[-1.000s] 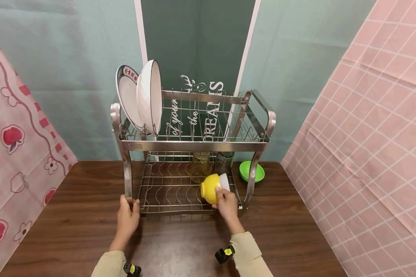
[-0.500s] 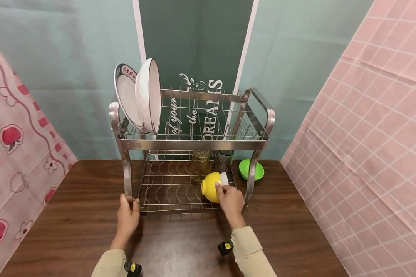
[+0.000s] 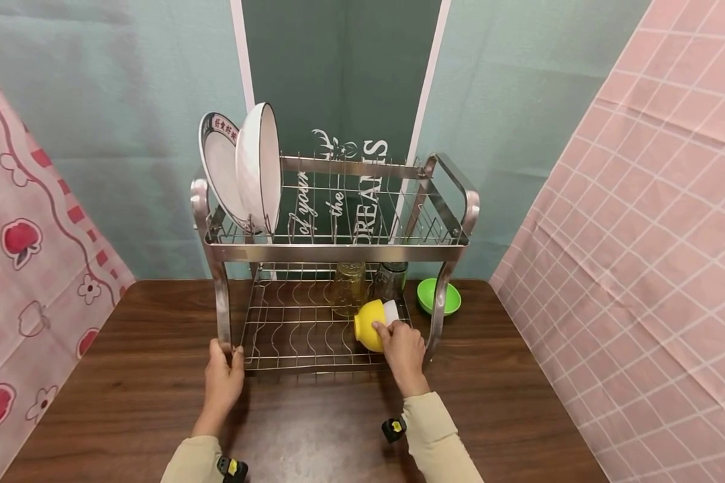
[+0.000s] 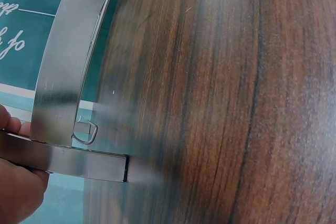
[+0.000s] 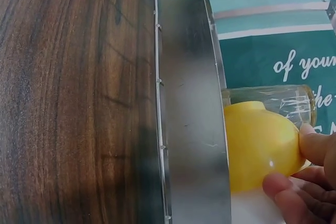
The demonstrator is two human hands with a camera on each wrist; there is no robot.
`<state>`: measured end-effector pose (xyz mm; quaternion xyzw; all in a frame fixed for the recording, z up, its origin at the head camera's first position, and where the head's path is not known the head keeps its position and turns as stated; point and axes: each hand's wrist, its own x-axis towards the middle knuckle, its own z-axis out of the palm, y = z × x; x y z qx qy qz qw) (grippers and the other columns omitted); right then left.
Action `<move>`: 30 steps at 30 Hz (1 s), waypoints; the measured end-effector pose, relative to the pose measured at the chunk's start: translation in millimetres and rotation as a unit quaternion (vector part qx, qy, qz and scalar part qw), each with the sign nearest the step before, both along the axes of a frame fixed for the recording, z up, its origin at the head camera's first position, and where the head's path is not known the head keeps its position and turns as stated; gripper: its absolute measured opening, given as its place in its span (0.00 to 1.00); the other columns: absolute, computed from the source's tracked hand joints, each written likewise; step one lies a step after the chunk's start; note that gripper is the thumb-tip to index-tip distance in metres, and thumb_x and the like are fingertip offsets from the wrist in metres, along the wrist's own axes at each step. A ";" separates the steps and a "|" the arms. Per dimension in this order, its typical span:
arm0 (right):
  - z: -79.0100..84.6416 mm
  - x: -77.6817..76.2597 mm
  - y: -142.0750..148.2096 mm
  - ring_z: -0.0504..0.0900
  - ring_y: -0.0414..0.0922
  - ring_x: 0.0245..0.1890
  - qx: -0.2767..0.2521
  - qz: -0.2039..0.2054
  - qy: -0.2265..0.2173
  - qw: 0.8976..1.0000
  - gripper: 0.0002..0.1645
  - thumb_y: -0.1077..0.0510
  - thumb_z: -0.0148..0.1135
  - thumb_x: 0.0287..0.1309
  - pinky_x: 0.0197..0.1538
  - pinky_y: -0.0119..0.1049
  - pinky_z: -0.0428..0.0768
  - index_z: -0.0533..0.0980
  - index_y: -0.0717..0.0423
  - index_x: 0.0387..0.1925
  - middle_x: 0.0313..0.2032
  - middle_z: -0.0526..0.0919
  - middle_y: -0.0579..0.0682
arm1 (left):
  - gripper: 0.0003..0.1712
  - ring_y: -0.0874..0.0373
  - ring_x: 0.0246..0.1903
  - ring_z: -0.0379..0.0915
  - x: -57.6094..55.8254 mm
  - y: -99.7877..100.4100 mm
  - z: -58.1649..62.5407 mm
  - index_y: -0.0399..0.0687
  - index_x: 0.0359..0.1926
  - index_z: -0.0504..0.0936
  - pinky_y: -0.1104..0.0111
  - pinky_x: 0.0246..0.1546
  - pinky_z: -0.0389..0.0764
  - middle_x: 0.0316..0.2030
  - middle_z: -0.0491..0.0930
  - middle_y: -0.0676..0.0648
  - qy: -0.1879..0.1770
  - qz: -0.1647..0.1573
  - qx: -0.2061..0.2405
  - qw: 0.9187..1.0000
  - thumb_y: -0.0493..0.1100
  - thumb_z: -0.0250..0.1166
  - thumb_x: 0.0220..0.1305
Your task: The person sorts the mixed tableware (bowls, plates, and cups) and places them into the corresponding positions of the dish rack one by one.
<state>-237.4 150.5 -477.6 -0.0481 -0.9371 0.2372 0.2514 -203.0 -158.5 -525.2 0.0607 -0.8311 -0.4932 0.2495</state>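
Note:
A two-tier metal dish rack (image 3: 338, 253) stands on the wooden table. My left hand (image 3: 223, 376) grips its left front leg near the bottom, thumb and fingers on either side of the metal (image 4: 63, 161). On the lower tier, toward the right, my right hand (image 3: 405, 352) holds a yellow bowl (image 3: 370, 325) by the rim, the bowl tipped on its side with its base facing left. A white bowl (image 3: 391, 310) shows beside its rim, partly hidden by the fingers. In the right wrist view the fingers (image 5: 283, 187) pinch the yellow bowl (image 5: 257, 145) behind the rack's front bar.
A yellowish glass (image 3: 349, 288) and a dark glass (image 3: 389, 280) stand on the lower tier behind the bowls. Above, a plate (image 3: 220, 164) and a large white bowl (image 3: 258, 171) lean upright at the left. A green bowl (image 3: 438, 297) sits on the table right of the rack.
My right hand has shifted a little to the right and up, and the yellow bowl has slid slightly right with it. My left hand stays on the rack leg.

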 end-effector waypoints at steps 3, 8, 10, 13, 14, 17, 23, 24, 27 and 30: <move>-0.3 1.2 0.5 0.75 0.57 0.15 0.005 -0.011 -0.010 1.000 0.26 0.40 0.67 0.49 0.18 0.48 0.70 0.69 0.49 0.10 0.13 0.74 0.50 | 0.08 0.45 0.27 0.66 0.4 0.4 -0.4 0.36 0.40 0.63 0.58 0.27 0.64 0.24 0.70 0.40 0.002 -0.001 0.001 1.000 0.31 0.54 0.62; -2.8 3.8 1.9 0.73 0.55 0.14 0.006 -0.023 -0.030 0.999 0.26 0.38 0.66 0.48 0.17 0.47 0.68 0.69 0.49 0.11 0.13 0.73 0.50 | 0.08 0.46 0.27 0.66 0.4 0.4 -0.8 0.36 0.39 0.63 0.58 0.27 0.64 0.24 0.70 0.41 0.008 -0.002 0.002 1.000 0.30 0.54 0.61; -3.8 4.8 2.6 0.72 0.54 0.13 0.006 -0.023 -0.027 0.999 0.26 0.38 0.67 0.48 0.16 0.45 0.67 0.68 0.49 0.11 0.11 0.71 0.48 | 0.08 0.46 0.27 0.66 0.3 0.4 -0.7 0.35 0.39 0.63 0.58 0.27 0.64 0.24 0.70 0.41 0.010 -0.002 0.002 1.000 0.30 0.54 0.61; -5.1 6.0 3.6 0.70 0.51 0.11 0.006 -0.021 -0.013 1.000 0.26 0.39 0.68 0.46 0.14 0.42 0.65 0.67 0.49 0.10 0.10 0.68 0.46 | 0.08 0.46 0.26 0.66 -0.1 0.1 -0.7 0.35 0.40 0.63 0.58 0.27 0.64 0.25 0.70 0.40 0.012 -0.001 0.000 1.000 0.30 0.54 0.61; -5.2 6.2 3.8 0.69 0.51 0.11 0.005 -0.020 -0.010 1.000 0.26 0.39 0.68 0.46 0.14 0.41 0.64 0.67 0.48 0.10 0.10 0.67 0.45 | 0.08 0.46 0.26 0.66 -0.2 0.1 -0.8 0.34 0.40 0.63 0.59 0.27 0.64 0.25 0.70 0.40 0.012 -0.001 0.000 1.000 0.30 0.54 0.61; -6.2 6.1 4.3 0.68 0.49 0.10 0.004 -0.016 -0.004 1.000 0.26 0.40 0.68 0.47 0.13 0.40 0.63 0.66 0.48 0.11 0.10 0.66 0.44 | 0.08 0.47 0.26 0.65 -0.4 -0.1 -0.7 0.34 0.40 0.63 0.59 0.27 0.64 0.25 0.70 0.41 0.009 -0.001 -0.002 1.000 0.30 0.54 0.62; -6.9 5.5 4.6 0.66 0.47 0.10 0.000 -0.013 -0.001 1.000 0.27 0.40 0.68 0.47 0.13 0.39 0.62 0.66 0.48 0.10 0.09 0.66 0.43 | 0.08 0.48 0.26 0.65 -0.1 -0.6 -0.6 0.35 0.40 0.63 0.60 0.27 0.64 0.24 0.69 0.43 0.002 -0.005 0.000 1.000 0.31 0.54 0.62; -7.0 5.4 4.7 0.66 0.47 0.10 -0.001 -0.013 -0.001 1.000 0.27 0.40 0.68 0.47 0.13 0.39 0.62 0.66 0.48 0.10 0.09 0.66 0.43 | 0.08 0.48 0.26 0.65 -0.1 -0.7 -0.6 0.35 0.40 0.63 0.60 0.27 0.63 0.24 0.69 0.43 0.002 -0.005 0.000 1.000 0.31 0.54 0.62; -5.0 6.7 5.0 0.67 0.47 0.10 -0.004 -0.009 -0.011 1.000 0.25 0.41 0.67 0.48 0.13 0.39 0.62 0.67 0.48 0.11 0.10 0.67 0.43 | 0.08 0.49 0.25 0.64 -0.1 -1.0 -0.8 0.36 0.39 0.63 0.61 0.26 0.63 0.23 0.68 0.44 0.002 -0.004 -0.002 1.000 0.31 0.54 0.62; 2.9 10.8 6.8 0.70 0.46 0.13 -0.009 0.007 -0.059 0.998 0.21 0.42 0.66 0.51 0.15 0.40 0.65 0.72 0.48 0.14 0.13 0.71 0.44 | 0.08 0.49 0.25 0.64 -0.1 -1.1 -0.6 0.36 0.39 0.63 0.61 0.26 0.63 0.22 0.68 0.44 0.005 -0.001 -0.002 1.000 0.30 0.54 0.61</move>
